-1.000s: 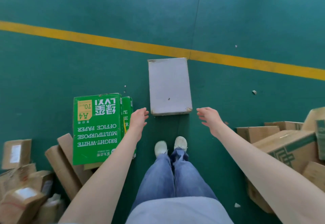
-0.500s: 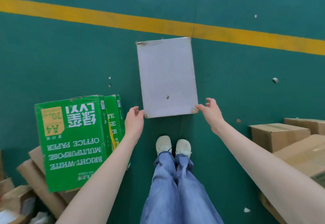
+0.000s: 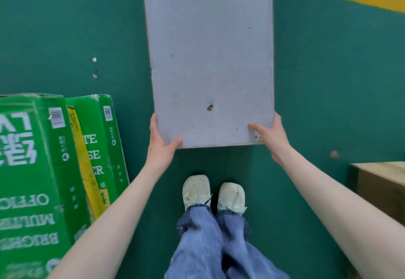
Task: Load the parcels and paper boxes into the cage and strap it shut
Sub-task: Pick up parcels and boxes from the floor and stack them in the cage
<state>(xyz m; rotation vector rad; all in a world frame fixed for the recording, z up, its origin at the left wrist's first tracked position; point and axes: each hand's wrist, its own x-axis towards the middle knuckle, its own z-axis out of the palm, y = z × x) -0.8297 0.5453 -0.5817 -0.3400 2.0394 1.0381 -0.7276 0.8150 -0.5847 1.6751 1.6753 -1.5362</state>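
Box lift, basically. The grey box (image 3: pixel 210 59) lies flat on the green floor (image 3: pixel 65 27) right in front of the person's shoes (image 3: pixel 197 191), with its long side running away from them. I can't tell if the near edge has left the ground.

The left hand (image 3: pixel 161 142) has the near left corner, thumb on top and fingers along the side. The right hand (image 3: pixel 270 135) does the same on the near right corner. So the hands are apart, one per corner, both clamped on that one box.

Tips, just my opinion:
- Holding only the near end means the far end will want to droop. I'd tip the box up toward the body first, then slide one hand further along the side or underneath.
- Thumbs on top won't carry much, so get the fingers under the bottom edge.
- The lid looks scuffed and the corners a bit worn, so don't pull on the lid edge.
- The green paper boxes (image 3: pixel 32 169) are close on the left and a brown box (image 3: pixel 381 182) is on the right, so lift straight up before turning.

The cage isn't in view, so look for it before walking off.
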